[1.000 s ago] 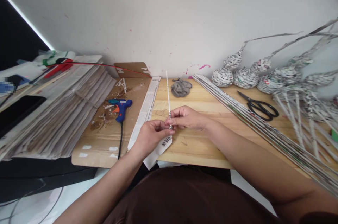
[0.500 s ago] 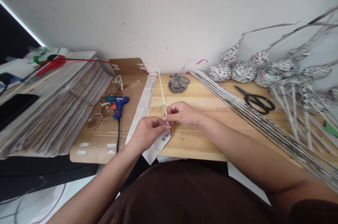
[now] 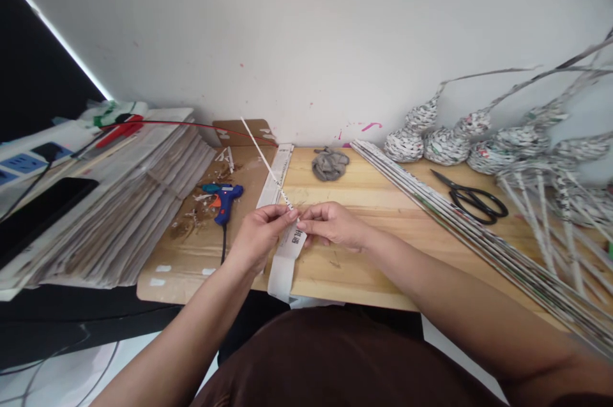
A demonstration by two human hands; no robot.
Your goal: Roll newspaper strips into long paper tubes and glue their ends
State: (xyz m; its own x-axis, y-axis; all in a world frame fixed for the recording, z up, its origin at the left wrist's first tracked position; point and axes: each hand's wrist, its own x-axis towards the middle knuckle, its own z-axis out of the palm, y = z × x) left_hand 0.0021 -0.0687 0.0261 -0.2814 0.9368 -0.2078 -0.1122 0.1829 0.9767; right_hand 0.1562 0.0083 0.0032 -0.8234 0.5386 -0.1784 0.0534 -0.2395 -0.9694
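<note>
A newspaper strip [image 3: 283, 268] is partly rolled into a thin paper tube [image 3: 262, 154]. Its unrolled end hangs down toward the table's front edge. My left hand [image 3: 261, 231] pinches the rolled part between thumb and fingertips. Right beside it, my right hand [image 3: 332, 225] closes thumb and fingers on the printed strip just below the tube. The tube slants up and to the left, over a stack of flat newspaper strips [image 3: 286, 158]. Part of the strip is hidden behind my fingers.
Left lie a blue glue gun [image 3: 227, 199] on cardboard [image 3: 182, 276], a newspaper stack [image 3: 143, 202] and a phone [image 3: 52, 212]. A grey cloth [image 3: 330, 164] lies at the back. Paper tubes [image 3: 445, 218], black scissors [image 3: 472, 199] and woven paper gourd shapes [image 3: 403, 145] are on the right.
The paper tube has swung from nearly upright to leaning left. The strip's loose end has moved and hangs straighter. My view has shifted a little up and to the left.
</note>
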